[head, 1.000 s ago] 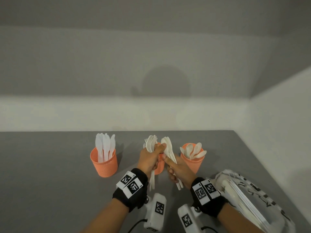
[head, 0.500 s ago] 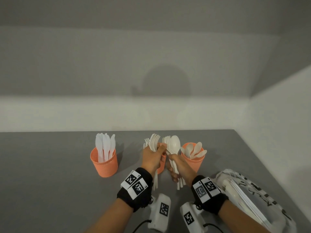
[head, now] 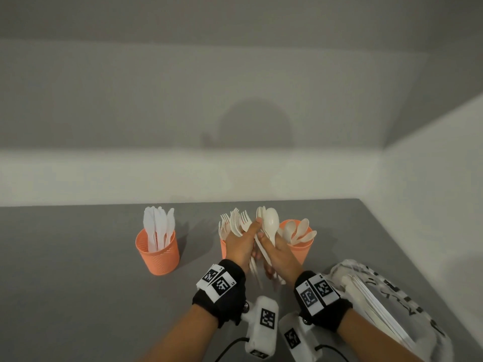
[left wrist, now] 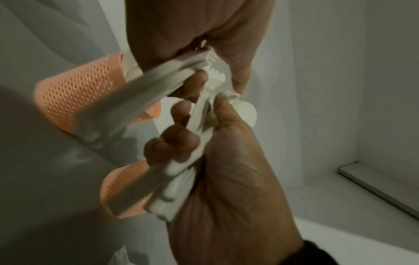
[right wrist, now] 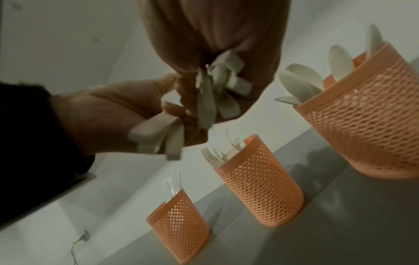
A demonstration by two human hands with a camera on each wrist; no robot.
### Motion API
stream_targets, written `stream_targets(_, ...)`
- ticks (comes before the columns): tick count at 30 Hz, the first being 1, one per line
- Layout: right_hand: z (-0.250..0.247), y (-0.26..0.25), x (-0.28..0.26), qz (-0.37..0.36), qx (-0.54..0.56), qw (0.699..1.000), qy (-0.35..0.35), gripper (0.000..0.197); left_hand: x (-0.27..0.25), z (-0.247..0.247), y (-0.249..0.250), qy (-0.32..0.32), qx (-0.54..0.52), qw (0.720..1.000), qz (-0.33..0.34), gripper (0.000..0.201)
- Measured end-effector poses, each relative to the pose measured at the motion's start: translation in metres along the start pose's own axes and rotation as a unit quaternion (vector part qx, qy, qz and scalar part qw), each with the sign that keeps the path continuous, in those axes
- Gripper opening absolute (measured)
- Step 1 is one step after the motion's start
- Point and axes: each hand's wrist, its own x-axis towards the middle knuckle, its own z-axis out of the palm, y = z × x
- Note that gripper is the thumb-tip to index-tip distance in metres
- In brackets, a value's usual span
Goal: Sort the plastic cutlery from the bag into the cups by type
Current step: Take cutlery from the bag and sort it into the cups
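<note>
Left fingers (head: 252, 226) curled round forks (head: 236, 222), right fingers (head: 264, 237) round spoons (head: 270, 220), middle cup (head: 223, 248) mostly hidden.

Grey matte surface (head: 78, 283) fills the lower part of the head view, its far edge meeting a pale wall (head: 183, 100). A low white ledge (head: 104, 176) runs along the wall base just above the surface's far edge. A second white wall (head: 431, 178) closes the right side, forming a corner at upper right. Soft rounded shadow (head: 257, 126) sits on the back wall near centre.

Right wrist view: a thin cable with a small plug (right wrist: 82, 239) lies at the lower left on a pale area.

Left wrist view: a flat grey strip (left wrist: 381, 186) lies at the foot of a white wall, right side.
</note>
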Motion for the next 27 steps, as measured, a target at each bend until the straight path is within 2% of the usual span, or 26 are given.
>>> stream_targets(5, -0.009, 0.011, 0.000, 0.006, -0.073, 0.997, -0.015, 0.031, 0.004, 0.003, -0.004, 0.031, -0.024, 0.999, -0.028, 0.037)
stream_targets(8, -0.024, 0.014, 0.004, 0.050, -0.068, 0.996, 0.001, 0.013, 0.014, 0.002, 0.000, 0.069, -0.038, 0.996, -0.029, 0.036)
stream_targets(10, -0.036, 0.018, 0.012, 0.071, -0.039, 0.996, 0.030, 0.012, 0.021, -0.003, 0.006, 0.099, -0.063, 0.993, -0.020, 0.036)
stream_targets(14, -0.067, 0.004, 0.029, 0.008, 0.015, 0.987, 0.160, 0.026, 0.035, -0.015, 0.029, 0.113, -0.090, 0.987, 0.074, 0.034)
stream_targets(16, -0.077, -0.010, 0.037, -0.030, 0.043, 0.966, 0.255, 0.036, 0.041, -0.016, 0.042, 0.124, -0.058, 0.981, 0.137, 0.041)
stream_targets(18, -0.081, -0.017, 0.048, -0.051, 0.107, 0.938, 0.326, 0.035, 0.048, -0.012, 0.052, 0.125, -0.009, 0.973, 0.194, 0.045)
stream_targets(21, -0.078, -0.014, 0.062, -0.062, 0.154, 0.917, 0.362, 0.028, 0.055, -0.001, 0.054, 0.104, 0.037, 0.965, 0.236, 0.043)
stream_targets(24, -0.071, -0.004, 0.073, -0.034, 0.142, 0.924, 0.355, 0.027, 0.063, 0.007, 0.040, 0.072, 0.071, 0.966, 0.238, 0.043)
stream_targets(27, -0.063, 0.010, 0.078, -0.009, 0.123, 0.924, 0.361, 0.034, 0.074, 0.009, 0.021, 0.066, 0.084, 0.969, 0.224, 0.040)
